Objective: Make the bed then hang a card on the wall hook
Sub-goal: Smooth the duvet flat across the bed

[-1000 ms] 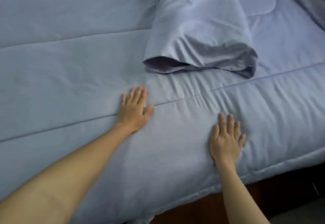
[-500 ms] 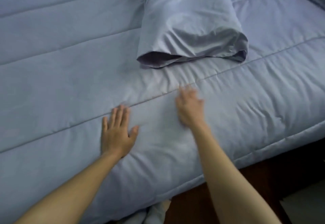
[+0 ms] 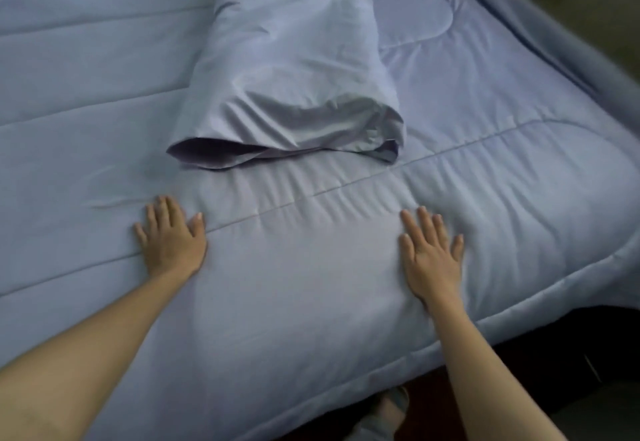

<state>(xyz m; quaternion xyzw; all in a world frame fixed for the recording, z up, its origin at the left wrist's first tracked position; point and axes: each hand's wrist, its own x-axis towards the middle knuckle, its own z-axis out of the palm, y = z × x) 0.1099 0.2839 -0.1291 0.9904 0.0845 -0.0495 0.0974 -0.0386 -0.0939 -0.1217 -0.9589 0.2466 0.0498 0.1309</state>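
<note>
Head view. The bed (image 3: 519,42) is covered by a pale blue quilt (image 3: 311,302) that reaches its near edge.

My left hand (image 3: 171,236) lies flat on the quilt, palm down, with the fingers straight and slightly spread. It sits over a stitched seam (image 3: 346,188) and holds nothing. My right hand (image 3: 431,257) also lies flat and palm down with straight fingers, nearer the bed's edge and well apart from the left. It holds nothing.

Fine wrinkles run in the quilt just beyond both hands. A pillow (image 3: 294,70) in a matching case lies on top of the quilt past the wrinkles, its open end facing me. At lower right the quilt's border overhangs a dark bed frame (image 3: 554,354).
</note>
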